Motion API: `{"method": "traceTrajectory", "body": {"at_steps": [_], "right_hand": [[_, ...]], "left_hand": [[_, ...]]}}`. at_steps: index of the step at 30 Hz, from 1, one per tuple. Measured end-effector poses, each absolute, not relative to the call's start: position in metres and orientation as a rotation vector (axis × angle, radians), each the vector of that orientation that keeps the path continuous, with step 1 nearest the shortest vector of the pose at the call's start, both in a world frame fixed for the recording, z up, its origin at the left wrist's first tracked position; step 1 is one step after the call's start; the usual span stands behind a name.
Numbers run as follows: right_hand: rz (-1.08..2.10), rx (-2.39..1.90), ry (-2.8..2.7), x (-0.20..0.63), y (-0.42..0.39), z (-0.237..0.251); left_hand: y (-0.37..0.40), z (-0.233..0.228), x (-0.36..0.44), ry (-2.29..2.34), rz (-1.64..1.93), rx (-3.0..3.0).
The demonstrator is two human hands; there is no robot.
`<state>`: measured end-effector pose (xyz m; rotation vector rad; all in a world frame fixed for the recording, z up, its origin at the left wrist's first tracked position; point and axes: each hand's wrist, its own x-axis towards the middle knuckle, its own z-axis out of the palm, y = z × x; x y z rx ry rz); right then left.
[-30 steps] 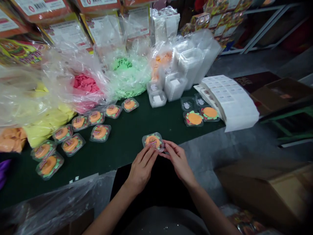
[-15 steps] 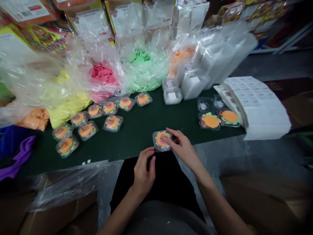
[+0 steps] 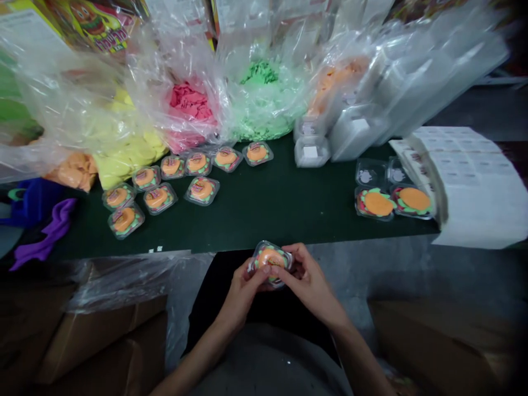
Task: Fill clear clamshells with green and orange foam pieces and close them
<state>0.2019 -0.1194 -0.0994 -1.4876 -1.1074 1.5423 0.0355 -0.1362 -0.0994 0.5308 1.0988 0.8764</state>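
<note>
A clear plastic clamshell pack [image 3: 271,256] with an orange, green and red burger-shaped filling is held above my lap, just off the table's front edge. My left hand [image 3: 243,289] grips its left side, thumb on top. From the right, my right hand [image 3: 309,280] holds the same pack, its thumb meeting the left thumb over a printed label on the lid. Fingers under the pack are hidden. Two open clamshells [image 3: 374,202] with orange-topped fillings lie at the right of the table, their lids folded back.
Several closed burger packs [image 3: 202,190] stand at the left on the dark green table [image 3: 264,209]. Behind them are bags of yellow [image 3: 132,148], pink [image 3: 190,110] and green pieces [image 3: 264,104]. Stacked clear containers [image 3: 358,132] and label sheets [image 3: 478,176] lie rightward. Cardboard boxes [image 3: 107,341] sit below.
The pack has been lifted from the table edge towards me. My left hand, beside it before, now grips it along with my right hand. The camera view has shifted.
</note>
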Motion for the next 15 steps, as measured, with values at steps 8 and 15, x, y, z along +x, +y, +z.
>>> {"method": "traceTrajectory", "body": {"at_steps": [8, 15], "right_hand": [[2.126, -1.116, -0.791, 0.204, -0.109, -0.091], [2.081, -1.159, -0.547, 0.193, -0.126, -0.099]], "left_hand": [[-0.128, -0.080, 0.005, 1.127, 0.664, 0.910], [-0.135, -0.089, -0.004, 1.213, 0.687, 1.043]]}}
